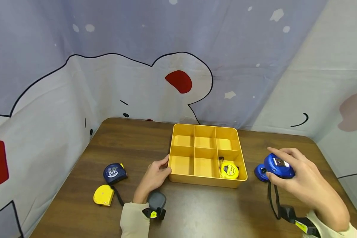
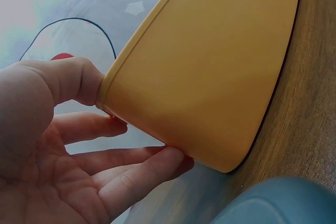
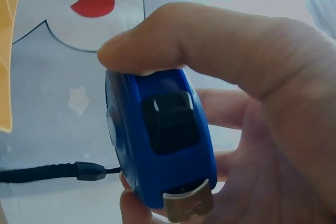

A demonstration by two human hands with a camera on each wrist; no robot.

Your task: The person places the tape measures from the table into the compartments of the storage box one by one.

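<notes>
My left hand holds the front left corner of a yellow six-compartment box; in the left wrist view its thumb is at the rim and its fingers lie against the wall. Over the table's right side, my right hand grips a blue tape measure between thumb and fingers. This tape measure has a black button, a metal hook at the tape's end and a dark wrist strap. Just beyond it shows another blue tape measure, partly hidden. A yellow tape measure sits in the box's front right compartment.
On the left of the wooden table lie a dark blue tape measure and a yellow one with a black strap. A dark grey rounded object is beside my left wrist. A patterned cloth hangs behind the table.
</notes>
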